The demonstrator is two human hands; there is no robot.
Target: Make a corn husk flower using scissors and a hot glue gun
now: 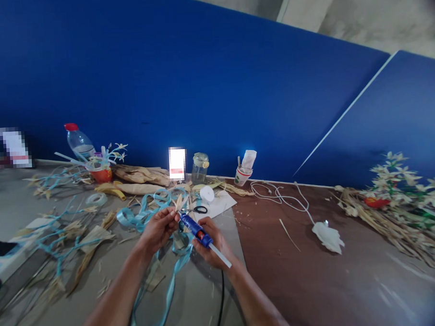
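My right hand is wrapped round a blue glue gun; a white glue stick sticks out of its back end. The gun's nozzle points up and left, close to the fingers of my left hand. Those fingers pinch a small pale dried-husk flower, right at the nozzle; whether the two touch I cannot tell. Light blue ribbon lies in loops beneath and around both hands. Just beyond them is a pair of scissors with black handles.
Behind my hands stand a lit phone, a glass jar and a paper cup. Blue-stemmed flowers and a white power strip lie left. A white cable and dried husks are on the right. A blue partition closes the back.
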